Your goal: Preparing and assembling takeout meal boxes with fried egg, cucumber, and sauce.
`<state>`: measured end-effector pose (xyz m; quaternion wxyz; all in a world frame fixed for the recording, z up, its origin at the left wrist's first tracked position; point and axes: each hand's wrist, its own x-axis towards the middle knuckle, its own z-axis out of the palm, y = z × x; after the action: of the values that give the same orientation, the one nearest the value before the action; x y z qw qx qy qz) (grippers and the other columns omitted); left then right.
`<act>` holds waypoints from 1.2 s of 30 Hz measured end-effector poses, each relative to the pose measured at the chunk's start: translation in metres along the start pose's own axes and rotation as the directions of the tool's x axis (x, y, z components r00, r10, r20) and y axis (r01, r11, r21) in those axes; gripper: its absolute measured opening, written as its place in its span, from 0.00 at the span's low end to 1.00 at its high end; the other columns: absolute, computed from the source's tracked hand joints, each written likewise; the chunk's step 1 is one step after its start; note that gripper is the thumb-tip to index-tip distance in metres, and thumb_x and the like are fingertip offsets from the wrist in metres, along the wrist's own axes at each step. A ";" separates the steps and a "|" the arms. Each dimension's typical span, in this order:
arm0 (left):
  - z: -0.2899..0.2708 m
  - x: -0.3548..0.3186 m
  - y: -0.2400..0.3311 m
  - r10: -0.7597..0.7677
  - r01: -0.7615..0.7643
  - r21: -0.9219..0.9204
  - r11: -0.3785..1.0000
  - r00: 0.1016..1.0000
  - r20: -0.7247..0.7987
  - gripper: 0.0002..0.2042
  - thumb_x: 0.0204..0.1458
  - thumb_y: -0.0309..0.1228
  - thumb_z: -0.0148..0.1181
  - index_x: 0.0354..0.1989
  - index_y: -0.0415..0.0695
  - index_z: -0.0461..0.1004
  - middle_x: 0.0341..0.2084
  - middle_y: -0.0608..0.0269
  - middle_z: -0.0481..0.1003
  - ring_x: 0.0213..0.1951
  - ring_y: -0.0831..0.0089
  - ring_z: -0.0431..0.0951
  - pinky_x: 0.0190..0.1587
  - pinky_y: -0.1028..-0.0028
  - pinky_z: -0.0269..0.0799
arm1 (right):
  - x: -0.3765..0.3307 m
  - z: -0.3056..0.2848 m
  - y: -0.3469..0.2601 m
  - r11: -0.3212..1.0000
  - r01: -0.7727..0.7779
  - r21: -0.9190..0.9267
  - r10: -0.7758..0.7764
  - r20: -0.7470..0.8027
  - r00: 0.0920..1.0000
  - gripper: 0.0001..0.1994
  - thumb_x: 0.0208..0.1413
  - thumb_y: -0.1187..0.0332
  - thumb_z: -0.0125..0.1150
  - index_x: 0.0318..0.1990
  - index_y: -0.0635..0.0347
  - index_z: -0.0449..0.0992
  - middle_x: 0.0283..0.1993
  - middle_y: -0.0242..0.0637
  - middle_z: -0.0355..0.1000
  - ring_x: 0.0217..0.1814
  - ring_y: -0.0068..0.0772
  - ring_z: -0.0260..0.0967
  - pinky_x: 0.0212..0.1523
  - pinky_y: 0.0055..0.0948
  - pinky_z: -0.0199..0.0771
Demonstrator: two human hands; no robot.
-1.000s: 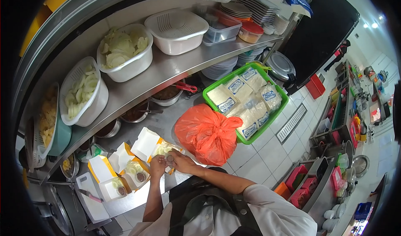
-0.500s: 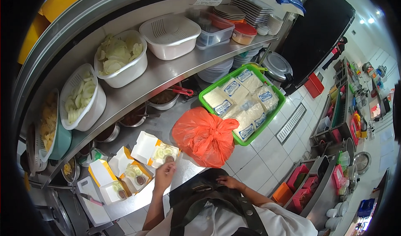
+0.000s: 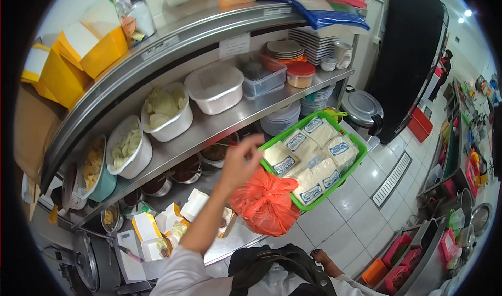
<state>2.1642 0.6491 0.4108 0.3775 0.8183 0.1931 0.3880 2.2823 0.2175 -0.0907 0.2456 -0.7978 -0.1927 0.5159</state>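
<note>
My left hand (image 3: 242,161) is raised over the counter, beside the orange plastic bag (image 3: 265,199) and near the shelf edge. Its fingers are blurred but look apart, and I see nothing in them. Under that forearm, three yellow-and-white food boxes with lids up stand in a row. The nearest box (image 3: 151,242) holds pale slices and a small cup of brown sauce. The middle box (image 3: 171,218) and the farthest box (image 3: 195,205) are partly covered by my arm. My right hand (image 3: 320,256) hangs low beside my dark apron, its fingers mostly hidden.
A green crate (image 3: 342,182) of packaged white blocks adjoins the bag. The steel shelf (image 3: 230,120) carries white tubs of cut vegetables, an upturned-looking white basket (image 3: 214,84) and stacked plates. Pots of sauce (image 3: 186,173) sit beneath it. A knife lies on the white cutting board (image 3: 130,254).
My left hand has left the farthest food box and swung up and forward past the orange bag. My right hand has shifted right, away from my lap. The view has tilted up.
</note>
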 end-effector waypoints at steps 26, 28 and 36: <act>0.049 0.175 -0.082 -0.073 0.222 0.673 0.706 0.968 -0.242 0.19 0.56 0.26 0.45 0.57 0.45 0.58 0.41 0.34 0.70 0.44 0.40 0.72 0.45 0.53 0.69 | 0.052 -0.098 0.108 0.819 0.336 -0.466 -0.391 -0.023 0.920 0.12 0.36 0.64 0.67 0.29 0.60 0.76 0.29 0.42 0.75 0.33 0.42 0.75 0.32 0.37 0.76; 0.051 0.166 -0.088 -0.024 0.208 0.651 0.730 0.960 -0.280 0.21 0.55 0.27 0.47 0.58 0.44 0.56 0.40 0.33 0.71 0.44 0.38 0.72 0.46 0.53 0.68 | 0.047 -0.107 0.078 0.985 0.140 -0.103 -0.151 -0.101 0.983 0.11 0.43 0.66 0.62 0.34 0.62 0.76 0.29 0.40 0.75 0.30 0.36 0.75 0.25 0.32 0.72; 0.078 0.163 -0.050 -0.241 0.461 0.500 0.733 0.863 -0.443 0.29 0.52 0.28 0.53 0.62 0.43 0.51 0.42 0.33 0.71 0.46 0.42 0.73 0.49 0.54 0.67 | 0.066 -0.122 0.072 0.987 0.117 0.113 -0.101 -0.139 0.985 0.14 0.52 0.65 0.54 0.41 0.65 0.75 0.28 0.39 0.73 0.25 0.33 0.74 0.17 0.25 0.66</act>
<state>2.3251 0.7437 0.4201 0.1309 0.7594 0.5211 0.3669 2.4236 0.1732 -0.1387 0.3334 -0.8022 -0.1878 0.4583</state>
